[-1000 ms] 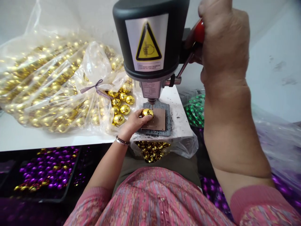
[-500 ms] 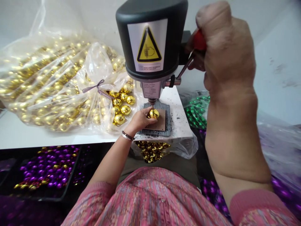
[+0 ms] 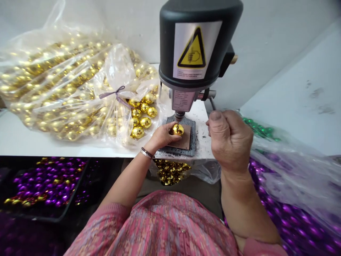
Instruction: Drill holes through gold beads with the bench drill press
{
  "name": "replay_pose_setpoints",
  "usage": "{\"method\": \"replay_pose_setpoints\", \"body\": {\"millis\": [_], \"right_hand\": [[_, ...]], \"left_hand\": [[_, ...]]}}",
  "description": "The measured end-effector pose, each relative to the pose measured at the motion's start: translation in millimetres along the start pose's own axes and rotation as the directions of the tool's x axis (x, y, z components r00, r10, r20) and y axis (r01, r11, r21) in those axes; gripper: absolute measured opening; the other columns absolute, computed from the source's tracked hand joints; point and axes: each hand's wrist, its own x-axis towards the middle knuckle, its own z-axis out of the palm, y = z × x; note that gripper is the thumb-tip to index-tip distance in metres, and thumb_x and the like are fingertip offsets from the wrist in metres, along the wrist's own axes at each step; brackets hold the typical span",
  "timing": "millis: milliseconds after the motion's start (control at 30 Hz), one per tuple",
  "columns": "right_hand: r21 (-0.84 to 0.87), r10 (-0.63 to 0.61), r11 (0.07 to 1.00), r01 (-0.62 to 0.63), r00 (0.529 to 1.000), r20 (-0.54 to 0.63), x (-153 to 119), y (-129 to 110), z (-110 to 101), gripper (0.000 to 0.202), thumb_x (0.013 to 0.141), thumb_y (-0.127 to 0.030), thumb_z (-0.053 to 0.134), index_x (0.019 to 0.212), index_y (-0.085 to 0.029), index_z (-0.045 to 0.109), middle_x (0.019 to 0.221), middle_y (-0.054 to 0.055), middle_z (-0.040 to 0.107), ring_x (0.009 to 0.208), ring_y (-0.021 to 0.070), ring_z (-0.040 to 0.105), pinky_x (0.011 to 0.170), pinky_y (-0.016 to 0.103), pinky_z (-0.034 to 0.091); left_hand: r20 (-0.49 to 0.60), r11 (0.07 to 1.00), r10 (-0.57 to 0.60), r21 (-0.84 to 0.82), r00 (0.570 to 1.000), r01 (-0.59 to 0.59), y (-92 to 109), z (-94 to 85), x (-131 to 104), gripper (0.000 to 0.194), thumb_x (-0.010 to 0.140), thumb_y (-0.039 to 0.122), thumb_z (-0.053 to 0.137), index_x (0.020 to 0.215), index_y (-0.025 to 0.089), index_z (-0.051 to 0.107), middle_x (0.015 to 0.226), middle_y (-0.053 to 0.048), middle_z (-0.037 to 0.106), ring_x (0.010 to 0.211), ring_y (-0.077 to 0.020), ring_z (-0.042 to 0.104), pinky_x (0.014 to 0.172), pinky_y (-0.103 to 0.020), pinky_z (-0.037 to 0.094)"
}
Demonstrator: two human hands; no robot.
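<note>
Left hand [image 3: 160, 137]: closed on a gold ball [image 3: 177, 131], thumb near side, fingers far side. Ball sits right under the chuck [image 3: 179, 116] of the drill press [image 3: 197, 76], over a brown board [image 3: 184, 143]; whether a bit touches it, can't tell. Board lies flat on the grey base plate [image 3: 193, 133], dark shavings scattered around the plate on the white bench [image 3: 53, 146]. Bracelets [image 3: 147, 153] on left wrist.

Right hand [image 3: 231, 138]: fist, thumb on top, wrapped round the end of the press lever [image 3: 212, 103]; grip end hidden inside the fist. It's to the right of the base plate, nearer the camera.

Press head is black, yellow warning triangle [image 3: 194, 49] on the front.

Left part of bench: big clear bag [image 3: 118, 65] full of gold balls, tied with a purple ribbon [image 3: 112, 94]. More gold balls [image 3: 145, 122] lie loose at its right side, between bag and press.

Below bench edge, left: dark tray [image 3: 64, 215] with purple balls [image 3: 48, 181], some gold mixed in. Below edge, centre: a bunch of shiny gold pieces [image 3: 173, 172] by clear plastic. Right side: green balls [image 3: 259, 128] and purple balls [image 3: 295, 227], partly under clear plastic [image 3: 301, 170].
</note>
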Motion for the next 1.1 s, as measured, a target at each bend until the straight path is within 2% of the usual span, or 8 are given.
{"method": "replay_pose_setpoints", "body": {"millis": [167,500,600,700,833,1000,1067,1100], "right_hand": [[-0.015,-0.085,0.996,0.084,0.982,-0.17,-14,13,16,0.028,0.097,-0.036,0.047,0.078,-0.021,0.061,0.062,-0.003,0.052,0.058,0.0065,0.05,0.058,0.024,0.043],[0.074,-0.133,0.986,0.15,0.97,-0.205,-35,50,37,0.022,0.095,-0.03,0.048,0.085,-0.018,0.064,0.076,0.0,0.066,0.069,0.0077,0.062,0.067,0.023,0.05],[0.088,-0.092,0.989,0.117,0.965,-0.245,-23,36,33,0.028,0.096,-0.036,0.046,0.085,-0.017,0.064,0.072,-0.001,0.063,0.062,0.0063,0.057,0.064,0.024,0.047],[0.078,-0.025,0.996,0.048,0.962,-0.271,11,9,19,0.041,0.096,-0.047,0.045,0.076,-0.015,0.062,0.064,-0.002,0.055,0.057,0.0049,0.052,0.057,0.023,0.039],[0.18,0.092,0.982,-0.058,0.978,-0.188,54,-18,7,0.051,0.094,-0.055,0.043,0.067,-0.013,0.055,0.061,-0.004,0.05,0.054,0.0023,0.044,0.056,0.022,0.035],[0.227,0.173,0.965,-0.13,0.967,-0.185,56,-26,9,0.049,0.095,-0.05,0.042,0.069,-0.013,0.06,0.059,-0.003,0.05,0.052,0.0038,0.048,0.051,0.022,0.034],[0.217,0.17,0.968,-0.125,0.965,-0.201,52,-27,10,0.05,0.095,-0.051,0.042,0.067,-0.013,0.06,0.058,-0.003,0.05,0.051,0.0045,0.048,0.05,0.023,0.035],[0.207,0.164,0.971,-0.121,0.965,-0.204,50,-27,10,0.05,0.095,-0.051,0.042,0.066,-0.014,0.06,0.058,-0.003,0.05,0.05,0.0047,0.048,0.049,0.024,0.036]], "left_hand": [[-0.005,1.0,0.009,-0.004,1.0,-0.009,0,0.3,0,0.066,0.073,0.029,0.079,0.135,0.018,0.062,0.128,-0.008,0.071,0.114,-0.0252,0.066,0.099,-0.032,0.049],[-0.006,0.999,0.03,0.013,1.0,-0.03,0,0.7,-3,0.053,0.074,0.03,0.077,0.125,0.019,0.067,0.106,-0.002,0.075,0.092,-0.0205,0.067,0.083,-0.027,0.049],[0.001,1.0,0.023,0.009,1.0,-0.023,0,1.9,-2,0.056,0.074,0.031,0.076,0.127,0.019,0.066,0.103,-0.002,0.074,0.091,-0.0204,0.066,0.081,-0.027,0.049],[-0.024,1.0,0.031,0.002,0.999,-0.031,-2,4.0,-3,0.054,0.074,0.032,0.076,0.125,0.018,0.066,0.101,-0.003,0.074,0.089,-0.0201,0.066,0.079,-0.028,0.049],[-0.033,0.995,0.096,-0.034,0.995,-0.097,-3,-2.4,-22,0.047,0.076,0.033,0.074,0.12,0.017,0.067,0.101,-0.003,0.073,0.088,-0.0188,0.065,0.079,-0.027,0.048],[0.262,0.99,0.144,-0.037,0.954,-0.139,-16,-26.2,-54,0.066,0.074,0.044,0.079,0.132,0.018,0.062,0.102,-0.005,0.074,0.084,-0.0183,0.066,0.075,-0.027,0.049],[0.261,0.99,0.139,-0.027,0.955,-0.137,-25,-36.2,-55,0.067,0.077,0.046,0.077,0.136,0.019,0.059,0.107,-0.006,0.074,0.082,-0.0173,0.066,0.074,-0.027,0.05],[0.19,0.991,0.127,0.005,0.974,-0.13,-29,-41.1,-53,0.063,0.081,0.045,0.074,0.137,0.019,0.059,0.109,-0.007,0.074,0.082,-0.0173,0.066,0.075,-0.028,0.05]]}}
